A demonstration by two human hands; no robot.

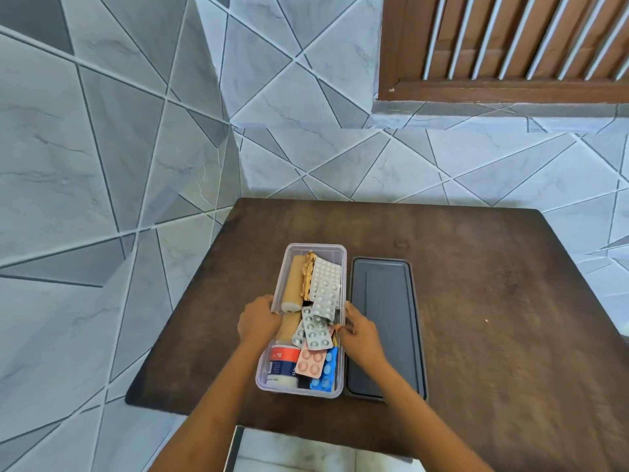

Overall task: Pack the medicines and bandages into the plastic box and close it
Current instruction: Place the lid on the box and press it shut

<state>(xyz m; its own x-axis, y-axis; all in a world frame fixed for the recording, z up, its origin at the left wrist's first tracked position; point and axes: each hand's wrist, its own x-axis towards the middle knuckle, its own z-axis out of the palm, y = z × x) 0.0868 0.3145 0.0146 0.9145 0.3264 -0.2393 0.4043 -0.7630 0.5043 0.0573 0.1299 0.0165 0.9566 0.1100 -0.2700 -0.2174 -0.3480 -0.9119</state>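
**Box filled, lid waiting alongside**

Your left hand (258, 321) rests against the left wall of the clear rectangular plastic box (335, 248), fingers curled loosely over the rim — a steadying hold, by the look of it, so the box does not slide on the dark brown wooden table (493, 301). Your right hand (357, 332) sits at the opposite rim, fingers bent and tips dipping just inside beside the silver foil blister strips (325, 287). Whether they pinch a strip or merely press it down, you cannot tell from here. Probably you are tucking the heap below the rim so the lid will seat.

The flat dark grey plastic lid (384, 325) lies just beside the box on its right, parallel to it — placed within easy reach of your right hand.

Counted inside the box:
- two tan rolled bandages (292, 284), end to end along the left wall
- one white tub with a red label (284, 362)
- one pink blister card (310, 362)
- one blue blister card (328, 369)
- one gold foil strip (308, 274)
- roughly four silver strips, overlapping, so the count is unsure

Nothing loose shows on the table.
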